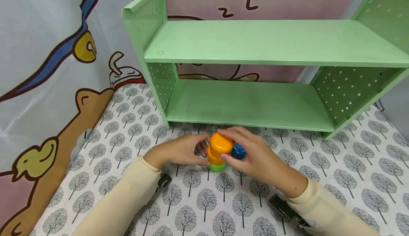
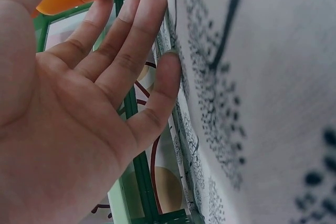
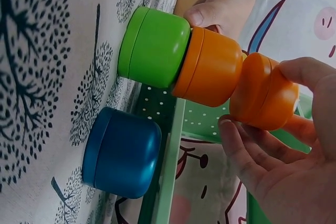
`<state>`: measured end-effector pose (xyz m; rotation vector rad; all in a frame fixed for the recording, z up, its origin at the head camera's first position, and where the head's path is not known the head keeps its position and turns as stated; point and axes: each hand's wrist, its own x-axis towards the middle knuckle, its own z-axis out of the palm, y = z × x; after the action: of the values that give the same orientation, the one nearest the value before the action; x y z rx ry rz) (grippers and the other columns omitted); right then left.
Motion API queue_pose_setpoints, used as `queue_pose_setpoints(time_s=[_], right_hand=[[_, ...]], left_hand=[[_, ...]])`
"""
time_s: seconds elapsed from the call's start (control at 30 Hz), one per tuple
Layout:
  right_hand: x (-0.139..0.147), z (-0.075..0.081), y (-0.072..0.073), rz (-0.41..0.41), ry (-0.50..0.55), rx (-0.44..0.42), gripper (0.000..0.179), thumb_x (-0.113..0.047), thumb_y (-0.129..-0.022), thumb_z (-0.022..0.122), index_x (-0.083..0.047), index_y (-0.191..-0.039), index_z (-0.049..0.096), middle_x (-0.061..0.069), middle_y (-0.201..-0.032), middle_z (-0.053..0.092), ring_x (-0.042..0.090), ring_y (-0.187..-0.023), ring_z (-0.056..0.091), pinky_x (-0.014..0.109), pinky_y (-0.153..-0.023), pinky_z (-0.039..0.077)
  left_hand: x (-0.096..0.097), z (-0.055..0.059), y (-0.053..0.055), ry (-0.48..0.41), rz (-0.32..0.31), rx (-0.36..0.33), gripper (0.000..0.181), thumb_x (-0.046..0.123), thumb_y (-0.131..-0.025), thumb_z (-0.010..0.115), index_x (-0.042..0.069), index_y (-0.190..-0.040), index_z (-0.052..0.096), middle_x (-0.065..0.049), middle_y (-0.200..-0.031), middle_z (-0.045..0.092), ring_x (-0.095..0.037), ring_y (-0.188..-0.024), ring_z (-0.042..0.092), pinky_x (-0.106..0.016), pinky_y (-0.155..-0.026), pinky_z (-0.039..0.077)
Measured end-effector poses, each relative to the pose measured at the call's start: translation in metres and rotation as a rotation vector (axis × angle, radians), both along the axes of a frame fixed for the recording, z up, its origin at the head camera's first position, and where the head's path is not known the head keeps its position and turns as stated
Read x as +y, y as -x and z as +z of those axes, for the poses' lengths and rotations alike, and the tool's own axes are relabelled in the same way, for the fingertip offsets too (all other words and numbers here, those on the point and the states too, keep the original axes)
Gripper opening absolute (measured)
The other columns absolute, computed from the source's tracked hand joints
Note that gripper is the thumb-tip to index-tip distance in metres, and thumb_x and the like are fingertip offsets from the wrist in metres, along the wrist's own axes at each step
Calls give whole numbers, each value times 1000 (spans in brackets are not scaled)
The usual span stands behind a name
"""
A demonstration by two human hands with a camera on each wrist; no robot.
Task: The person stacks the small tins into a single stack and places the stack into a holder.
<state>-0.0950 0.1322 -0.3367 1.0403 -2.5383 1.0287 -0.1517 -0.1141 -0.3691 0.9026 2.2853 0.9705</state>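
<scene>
In the head view, a green cup (image 1: 217, 167) stands upside down on the tree-patterned cloth, with an orange cup (image 1: 212, 157) on top of it. My right hand (image 1: 255, 154) holds a second orange cup (image 1: 221, 144) by its sides, between thumb and fingers. The right wrist view shows this upper cup (image 3: 265, 92) slightly tilted at the top of the lower orange one; whether they touch fully is unclear. My left hand (image 1: 183, 150) is spread beside the stack, fingers loosely extended around its left side. A blue cup (image 3: 123, 153) stands on the cloth just right of the stack.
A light green two-tier shelf (image 1: 249, 101) stands behind the hands, its lower front edge close to the cups. Printed curtains (image 1: 48, 87) hang at the left and back. The tree-patterned cloth (image 1: 319, 179) covers the table.
</scene>
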Motion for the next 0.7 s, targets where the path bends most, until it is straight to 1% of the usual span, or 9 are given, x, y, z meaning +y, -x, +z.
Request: queue_pose_setpoints(time_s=[0.23,0.5,0.7], right_hand=[[-1,-3,0,13,-1,9,58,-19,-85,79,-7,-137,58,9,-131,62,21,-111,67,30,-90,59],[-3,-4,0,10,-20,3,58,-22,-85,79,-7,-137,57,7,-131,62,19,-113,65,33,-94,58],[-3,-5,0,17,-17,14,58,-21,-85,79,-6,-137,57,8,-131,62,20,-113,66,33,-94,58]], left_hand=[[0,0,0,-7,-5,-4,52,25,-82,83,15,-125,57,4,-104,67,-13,-96,66,-27,-88,57],[-1,1,-2,-10,-6,-12,52,25,-82,83,15,-125,57,4,-105,67,-13,-97,66,-26,-89,57],[-1,1,-1,-4,-11,-4,51,26,-82,82,15,-124,57,4,-105,67,-14,-97,66,-26,-89,57]])
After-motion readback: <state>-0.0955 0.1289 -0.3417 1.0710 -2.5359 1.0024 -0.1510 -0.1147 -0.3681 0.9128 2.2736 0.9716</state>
